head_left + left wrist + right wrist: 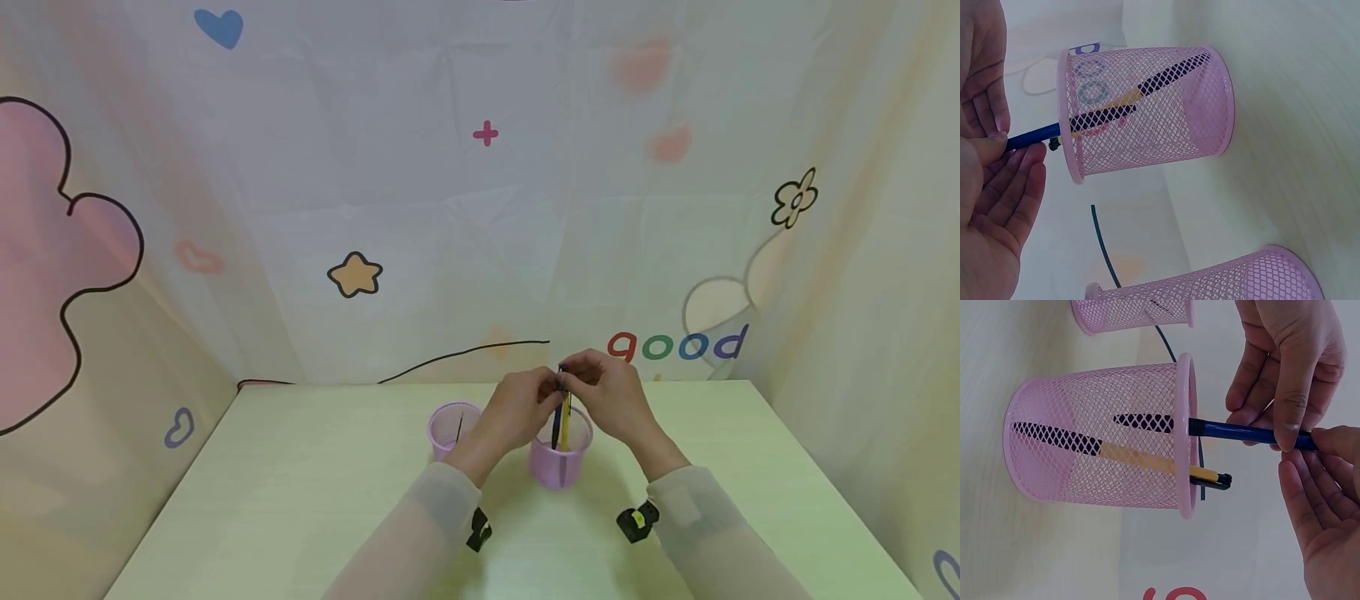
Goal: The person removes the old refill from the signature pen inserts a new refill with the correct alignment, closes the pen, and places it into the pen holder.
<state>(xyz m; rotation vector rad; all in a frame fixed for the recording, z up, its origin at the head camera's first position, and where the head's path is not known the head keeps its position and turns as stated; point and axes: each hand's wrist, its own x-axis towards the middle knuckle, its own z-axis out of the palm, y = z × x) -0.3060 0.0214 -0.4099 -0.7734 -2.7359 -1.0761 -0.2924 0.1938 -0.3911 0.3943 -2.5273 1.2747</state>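
Over a pink mesh pen holder [556, 472], both hands are on a blue pen [1241, 432]. My left hand [517, 408] pinches the barrel between thumb and fingers. Just above, my right hand [609, 393] pinches the pen's top end with thumb and fingertips. The pen's dark lower part hangs inside the holder, its tip above the floor of it. A yellow pen [1138, 458] with a dark lower part and black top end leans in the same holder. The blue pen's upper end is mostly hidden by fingers in the left wrist view.
A second pink mesh holder [433, 429] stands to the left, partly behind the left forearm; a thin dark stick [460, 427] shows in it. Both holders stand on a pale table [300, 500]. A printed curtain [420, 192] rises behind and at the sides.
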